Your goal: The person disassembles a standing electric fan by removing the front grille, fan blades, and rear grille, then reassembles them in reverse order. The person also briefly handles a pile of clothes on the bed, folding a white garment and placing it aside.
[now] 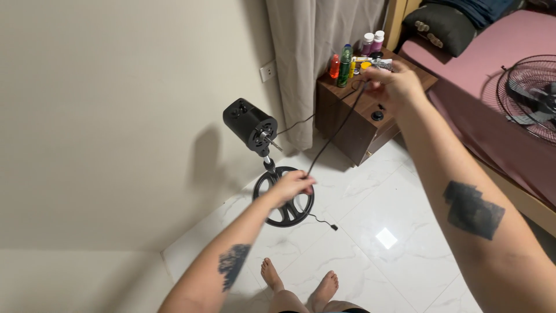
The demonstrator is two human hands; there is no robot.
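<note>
Fan stand [272,174] on floor [370,232], left of bedside cabinet [359,110]

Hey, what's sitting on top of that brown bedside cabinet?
On the brown cabinet: an orange bottle, a green bottle, two white-capped jars. The right hand hides whatever lies behind it.

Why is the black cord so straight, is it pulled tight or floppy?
Pulled tight: the black cord runs straight between the left hand and the raised right hand. Its plug end lies slack on the floor.
</note>
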